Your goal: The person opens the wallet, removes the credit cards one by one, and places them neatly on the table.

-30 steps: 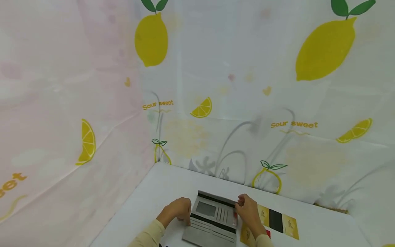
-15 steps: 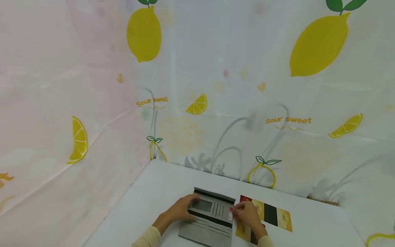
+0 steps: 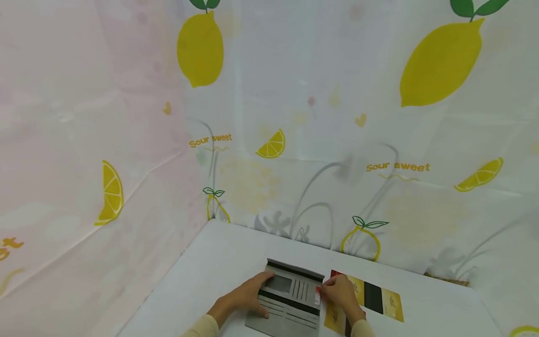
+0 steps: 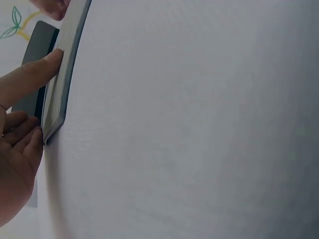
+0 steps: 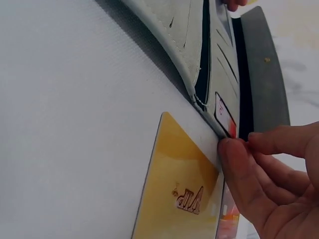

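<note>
A grey wallet lies unfolded on the white table, showing dark pocket bands, a grey window and stitched slits. My left hand rests across its left edge, fingers spread, one near the window and the thumb lower down. In the left wrist view, one finger lies straight on the wallet. At the right edge, my right hand pinches the side of a white-and-red card, which shows through a cutout in the wallet. How far the card sits in the pocket is hidden.
Right of the wallet lie several cards: gold VIP cards close beside my right hand, a black card and another gold card. A lemon-print sheet hangs behind the table.
My left hand has gone from curled at the wallet's left edge to spread over it. My right hand has come down from the upper right corner to the white-and-red card. The view shifts slightly.
</note>
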### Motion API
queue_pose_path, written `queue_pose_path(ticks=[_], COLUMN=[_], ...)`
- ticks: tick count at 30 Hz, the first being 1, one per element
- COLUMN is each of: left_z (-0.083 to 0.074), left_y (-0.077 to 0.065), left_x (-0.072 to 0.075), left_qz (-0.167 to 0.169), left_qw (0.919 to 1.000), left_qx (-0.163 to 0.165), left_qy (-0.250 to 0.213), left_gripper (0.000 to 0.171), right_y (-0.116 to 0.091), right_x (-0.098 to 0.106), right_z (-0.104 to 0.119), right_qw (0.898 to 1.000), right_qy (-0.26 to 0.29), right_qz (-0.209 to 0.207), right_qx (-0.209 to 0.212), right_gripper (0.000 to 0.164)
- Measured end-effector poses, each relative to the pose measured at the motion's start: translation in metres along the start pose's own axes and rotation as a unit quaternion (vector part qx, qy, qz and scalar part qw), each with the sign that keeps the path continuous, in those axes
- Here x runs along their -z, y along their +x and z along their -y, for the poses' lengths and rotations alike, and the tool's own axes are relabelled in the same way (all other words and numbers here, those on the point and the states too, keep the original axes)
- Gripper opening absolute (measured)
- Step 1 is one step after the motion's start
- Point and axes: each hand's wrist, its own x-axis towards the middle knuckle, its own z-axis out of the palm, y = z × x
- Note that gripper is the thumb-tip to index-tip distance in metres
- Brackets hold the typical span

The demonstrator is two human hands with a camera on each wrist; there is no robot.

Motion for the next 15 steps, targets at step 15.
queue_pose_path(ticks=[15], left_z=[0.001], left_y=[-0.002], left_x=[-0.003], left_qz=[-0.005], left_qw=[0.9997], left_qx=[0.023], left_qy=[-0.007], left_gripper=[0.118], right_y=[0.007], right_x=[-0.013], right_z=[0.001], right_qw=[0.999], right_qy=[-0.01], right_qz=[-0.042], right_qx=[0.021], right_gripper=[0.012])
